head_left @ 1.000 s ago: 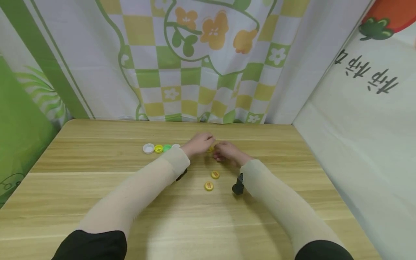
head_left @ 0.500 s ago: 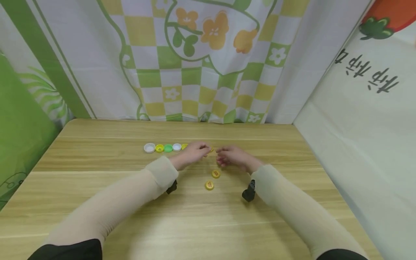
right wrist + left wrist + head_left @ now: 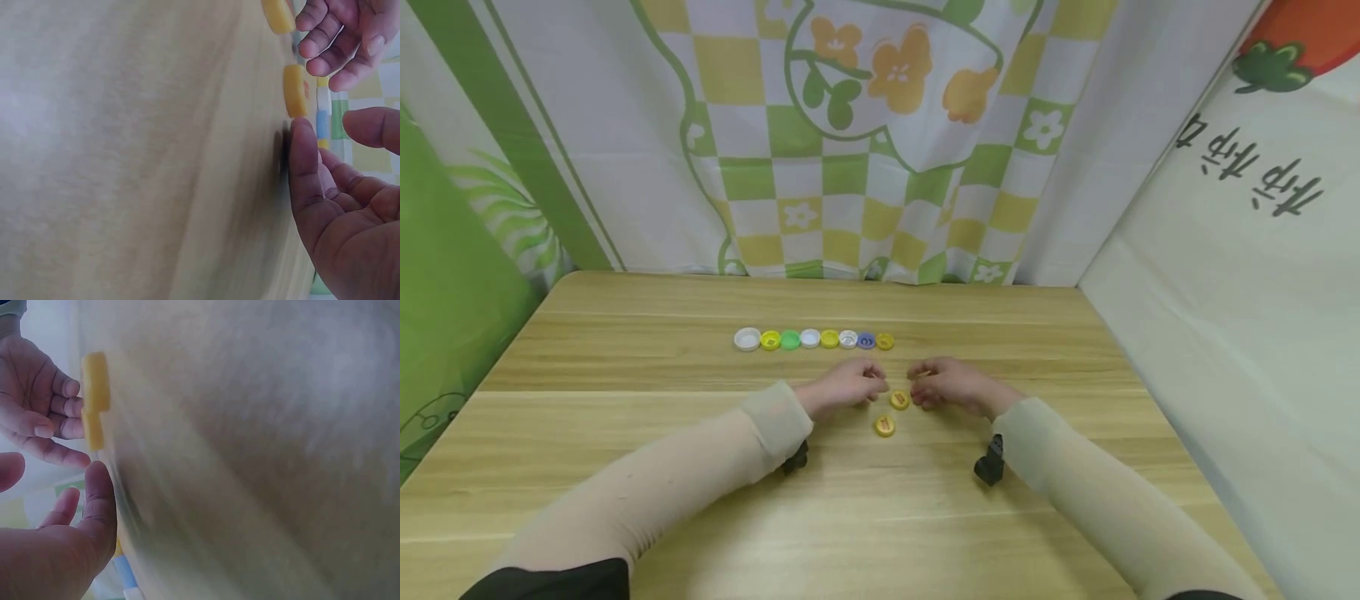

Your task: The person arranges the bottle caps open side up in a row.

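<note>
On the wooden table [image 3: 625, 367], both hands rest with loosely curled fingers, holding nothing: the left hand [image 3: 842, 387] and the right hand [image 3: 951, 386] flank a yellow bottle cap [image 3: 899, 400], each just beside it. A second yellow cap [image 3: 884, 426] lies just nearer the person. Beyond the hands runs a row of bottle caps [image 3: 812, 339], white, yellow, green and blue, touching side by side

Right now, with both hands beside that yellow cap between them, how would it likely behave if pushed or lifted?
The yellow cap lies flat on the wooden table, so a push would probably slide it, not roll it. It looks like small moulded plastic, so likely light and stiff. Its low rim leaves little for fingertips; the left hand or right hand may need a careful pinch.
</note>
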{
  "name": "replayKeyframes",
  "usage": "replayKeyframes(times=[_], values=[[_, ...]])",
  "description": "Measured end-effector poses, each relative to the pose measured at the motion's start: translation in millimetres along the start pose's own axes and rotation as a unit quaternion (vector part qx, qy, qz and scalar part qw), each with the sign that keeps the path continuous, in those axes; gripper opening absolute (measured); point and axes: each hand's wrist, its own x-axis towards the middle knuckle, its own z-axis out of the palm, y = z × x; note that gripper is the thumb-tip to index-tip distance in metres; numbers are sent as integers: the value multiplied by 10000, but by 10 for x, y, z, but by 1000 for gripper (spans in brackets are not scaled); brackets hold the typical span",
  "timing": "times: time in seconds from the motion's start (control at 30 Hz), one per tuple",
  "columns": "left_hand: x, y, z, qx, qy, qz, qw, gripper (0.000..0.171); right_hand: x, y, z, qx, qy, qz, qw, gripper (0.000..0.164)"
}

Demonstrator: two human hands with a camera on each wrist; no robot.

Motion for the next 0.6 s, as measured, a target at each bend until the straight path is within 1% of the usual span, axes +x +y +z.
replayKeyframes(times=[0.13, 0.27, 0.47, 0.6], values=[[-10, 5, 40, 7, -84, -108, 9999, 33, -28, 13, 26, -68, -3, -27, 10000, 43], [3, 8, 75, 32, -85, -107, 9999, 35, -40, 26, 57, -124, -27, -133, 9998, 43], [28, 12, 111, 134, -240, -118, 9996, 39, -60, 47, 99, -251, -108, -265, 9993, 47], [36, 9, 126, 189, -262, -124, 9994, 39, -48, 67, 121, -309, -124, -255, 9991, 45]])
